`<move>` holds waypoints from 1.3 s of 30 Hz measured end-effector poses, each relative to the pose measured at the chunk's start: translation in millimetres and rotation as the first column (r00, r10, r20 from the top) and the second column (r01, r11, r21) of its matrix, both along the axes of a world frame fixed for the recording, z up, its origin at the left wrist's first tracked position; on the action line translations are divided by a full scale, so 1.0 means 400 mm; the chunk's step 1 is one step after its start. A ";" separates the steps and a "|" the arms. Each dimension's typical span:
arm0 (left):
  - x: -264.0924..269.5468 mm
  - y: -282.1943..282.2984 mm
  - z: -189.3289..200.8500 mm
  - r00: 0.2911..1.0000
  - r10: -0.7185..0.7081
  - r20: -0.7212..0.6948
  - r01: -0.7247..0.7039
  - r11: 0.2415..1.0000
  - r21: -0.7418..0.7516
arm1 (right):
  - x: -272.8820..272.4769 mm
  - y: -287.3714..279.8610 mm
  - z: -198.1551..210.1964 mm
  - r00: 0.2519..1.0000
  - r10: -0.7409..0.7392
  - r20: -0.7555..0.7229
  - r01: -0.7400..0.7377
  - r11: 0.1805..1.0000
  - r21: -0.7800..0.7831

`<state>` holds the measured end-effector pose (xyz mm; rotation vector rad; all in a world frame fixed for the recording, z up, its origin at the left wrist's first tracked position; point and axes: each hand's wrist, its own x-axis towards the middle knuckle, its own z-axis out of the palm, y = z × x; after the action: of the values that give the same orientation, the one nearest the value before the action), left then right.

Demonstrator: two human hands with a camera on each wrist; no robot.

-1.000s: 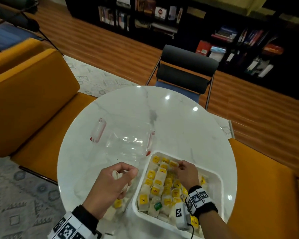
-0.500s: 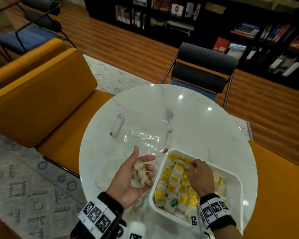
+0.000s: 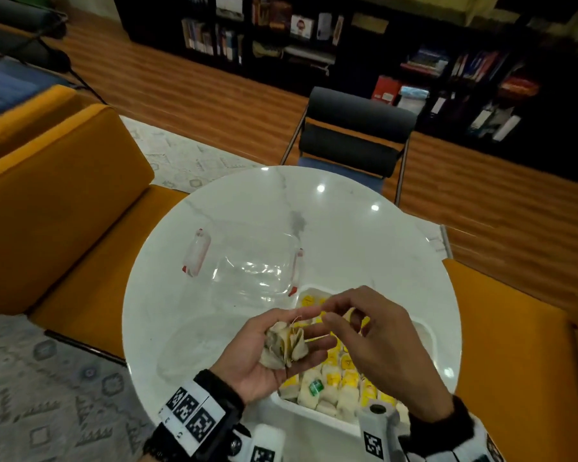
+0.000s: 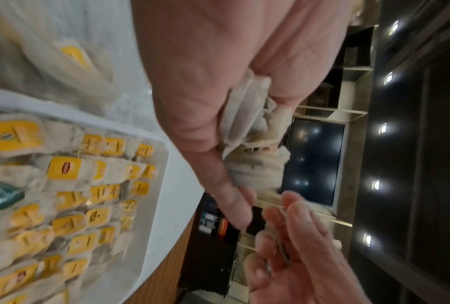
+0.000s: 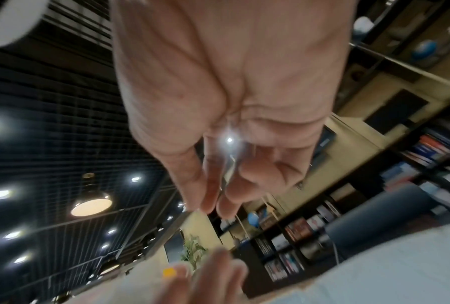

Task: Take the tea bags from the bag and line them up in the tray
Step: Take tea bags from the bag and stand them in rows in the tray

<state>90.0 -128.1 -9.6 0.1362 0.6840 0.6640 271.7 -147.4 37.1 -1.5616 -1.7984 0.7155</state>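
Round white marble table carries everything, with orange seats on both sides. Nearest to the camera, the left hand lies palm up above the table edge and cups a small bunch of tea bags against the palm, the fingers bent loosely around them; in the left wrist view this bunch looks crumpled and pale. Just beside it, the right hand is raised over the tray, and its thumb and forefinger are pressed together at the tip, close to the strings of the bunch. What they pinch is too thin and blurred to name. Under both hands stands the white tray, and inside it many tea bags with yellow tags lie in rows, one with a green tag among them. Behind the tray, a clear plastic bag with a red-and-white zip strip lies flat on the marble. Farther away stand a black chair, then wooden floor and dark bookshelves.
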 end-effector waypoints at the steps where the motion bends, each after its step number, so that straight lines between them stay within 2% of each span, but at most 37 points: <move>1: 0.009 -0.003 -0.001 0.999 -0.045 0.028 0.045 0.999 0.017 | 0.002 -0.005 0.008 0.999 0.027 0.040 -0.026 1.000 -0.009; 5: 0.042 -0.004 -0.012 0.980 -0.153 0.125 0.153 0.988 0.015 | 0.012 -0.021 0.020 0.959 0.093 0.269 -0.040 0.980 -0.196; 8: 0.063 0.004 -0.006 0.980 -0.166 0.110 0.168 0.986 -0.009 | 0.018 -0.036 0.037 0.975 0.128 0.181 -0.072 0.956 -0.283; 13: 0.065 0.008 0.001 0.982 -0.171 0.081 0.176 0.982 -0.064 | 0.011 -0.040 0.042 0.985 0.118 0.129 -0.081 0.961 -0.265; 24: 0.037 0.022 -0.004 0.951 -0.293 0.098 0.295 0.955 -0.007 | 0.007 -0.027 0.043 0.972 0.141 0.188 -0.108 0.979 -0.176; 26: 0.031 0.025 0.000 0.947 -0.315 0.067 0.315 0.949 0.003 | 0.023 -0.031 0.066 0.977 0.121 0.178 -0.096 0.985 -0.141; 30: 0.030 0.040 0.006 0.958 -0.261 -0.116 0.265 0.964 0.023 | 0.045 -0.031 0.096 0.985 0.041 0.166 -0.048 0.998 0.043; 32: 0.032 0.053 0.013 0.959 -0.225 -0.171 0.238 0.969 0.064 | 0.046 -0.030 0.099 0.989 -0.008 0.148 -0.012 0.990 0.140; 35: 0.034 0.068 0.039 0.944 -0.226 -0.241 0.275 0.942 0.193 | 0.046 -0.030 0.102 0.988 -0.074 0.136 0.038 0.968 0.247; 37: 0.030 0.084 0.052 0.926 -0.154 -0.345 0.259 0.924 0.281 | 0.050 -0.026 0.107 0.984 -0.095 0.151 0.046 0.952 0.303; 39: 0.020 0.108 0.066 0.915 -0.034 -0.401 0.181 0.926 0.333 | 0.055 -0.022 0.115 0.981 -0.109 0.162 0.048 0.938 0.342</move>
<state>98.2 -85.0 16.7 0.6630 0.9227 0.6562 293.6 -156.1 82.9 -1.4896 -1.8579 0.2163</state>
